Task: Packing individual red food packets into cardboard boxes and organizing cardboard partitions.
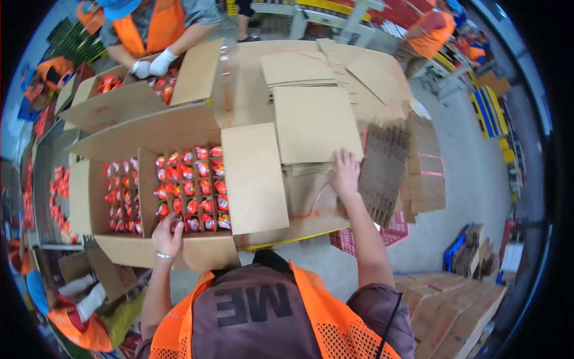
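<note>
An open cardboard carton (179, 253) lies before me, split in two by an upright cardboard panel (145, 188). Gridded dividers hold red-wrapped pieces (191, 206) in both halves, one to a cell where I can see clearly. Over the near wall reaches my left hand (167, 237), its fingertips among the front cells; whether they pinch a piece is hidden. To the right, my right hand (345, 174) lies with its fingers on the near right corner of a stack of flat cardboard sheets (318, 123).
Folded cardboard dividers (384, 168) stand right of the sheets, beside a strapped bundle (426, 166). Across the table, a person's white-gloved hands (152, 67) work in another carton (112, 105). A pink crate (397, 229) sits below the table edge. Stacked cartons (448, 309) stand behind, right.
</note>
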A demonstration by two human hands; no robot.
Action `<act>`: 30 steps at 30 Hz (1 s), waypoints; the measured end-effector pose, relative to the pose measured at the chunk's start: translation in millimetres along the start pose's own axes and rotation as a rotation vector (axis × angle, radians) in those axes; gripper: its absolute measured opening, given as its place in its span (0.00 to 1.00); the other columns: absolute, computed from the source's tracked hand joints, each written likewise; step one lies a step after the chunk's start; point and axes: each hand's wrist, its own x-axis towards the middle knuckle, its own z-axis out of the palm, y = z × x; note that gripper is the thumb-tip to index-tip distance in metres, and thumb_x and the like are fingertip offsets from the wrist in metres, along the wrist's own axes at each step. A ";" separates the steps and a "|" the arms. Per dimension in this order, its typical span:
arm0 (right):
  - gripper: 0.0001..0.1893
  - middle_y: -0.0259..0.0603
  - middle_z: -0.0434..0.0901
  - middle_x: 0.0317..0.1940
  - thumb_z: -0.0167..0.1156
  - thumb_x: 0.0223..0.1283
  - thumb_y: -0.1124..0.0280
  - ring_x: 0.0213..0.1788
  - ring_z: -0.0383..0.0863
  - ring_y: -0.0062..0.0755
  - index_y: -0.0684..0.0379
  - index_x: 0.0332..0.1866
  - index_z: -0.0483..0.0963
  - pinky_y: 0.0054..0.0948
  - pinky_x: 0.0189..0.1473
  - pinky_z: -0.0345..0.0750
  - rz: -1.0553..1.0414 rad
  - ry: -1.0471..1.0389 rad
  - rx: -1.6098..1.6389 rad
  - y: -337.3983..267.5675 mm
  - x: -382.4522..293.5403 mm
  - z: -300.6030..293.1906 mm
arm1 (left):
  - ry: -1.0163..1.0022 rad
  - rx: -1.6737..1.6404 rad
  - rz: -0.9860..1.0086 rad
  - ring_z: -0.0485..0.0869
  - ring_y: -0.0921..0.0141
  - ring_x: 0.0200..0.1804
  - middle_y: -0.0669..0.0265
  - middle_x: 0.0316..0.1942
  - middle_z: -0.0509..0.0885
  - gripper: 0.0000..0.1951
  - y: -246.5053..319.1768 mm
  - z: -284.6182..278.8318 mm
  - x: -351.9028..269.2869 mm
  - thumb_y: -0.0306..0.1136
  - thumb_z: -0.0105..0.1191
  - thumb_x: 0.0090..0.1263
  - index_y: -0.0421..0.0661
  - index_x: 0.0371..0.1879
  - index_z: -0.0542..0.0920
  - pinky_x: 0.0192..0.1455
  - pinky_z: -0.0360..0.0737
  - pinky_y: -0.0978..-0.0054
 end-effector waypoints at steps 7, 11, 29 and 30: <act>0.30 0.59 0.73 0.61 0.67 0.60 0.63 0.65 0.73 0.49 0.68 0.64 0.68 0.45 0.67 0.70 0.308 0.471 0.284 60.8 -14.6 25.6 | 0.155 0.085 0.018 0.85 0.57 0.34 0.58 0.30 0.86 0.17 14.4 5.7 -5.4 0.42 0.58 0.70 0.43 0.49 0.82 0.39 0.81 0.60; 0.23 0.38 0.82 0.29 0.71 0.61 0.55 0.27 0.85 0.29 0.65 0.44 0.73 0.25 0.28 0.82 0.762 -0.053 1.081 91.9 22.2 24.8 | 0.124 0.125 -0.019 0.85 0.57 0.34 0.58 0.29 0.86 0.17 20.2 4.1 -2.1 0.43 0.58 0.70 0.42 0.47 0.83 0.40 0.81 0.60; 0.09 0.48 0.85 0.36 0.58 0.71 0.74 0.31 0.88 0.39 0.68 0.49 0.73 0.35 0.34 0.89 0.809 0.108 1.760 67.1 -3.4 -13.0 | 0.152 0.120 -0.037 0.83 0.57 0.31 0.59 0.25 0.84 0.15 13.8 4.8 -5.3 0.42 0.59 0.67 0.42 0.42 0.85 0.35 0.79 0.60; 0.09 0.48 0.85 0.36 0.59 0.71 0.74 0.31 0.88 0.39 0.67 0.50 0.73 0.34 0.33 0.89 0.771 0.152 1.822 71.5 -3.0 -15.0 | 0.106 0.101 -0.074 0.85 0.55 0.33 0.55 0.30 0.86 0.15 18.8 2.5 -3.5 0.42 0.59 0.68 0.41 0.42 0.85 0.38 0.80 0.59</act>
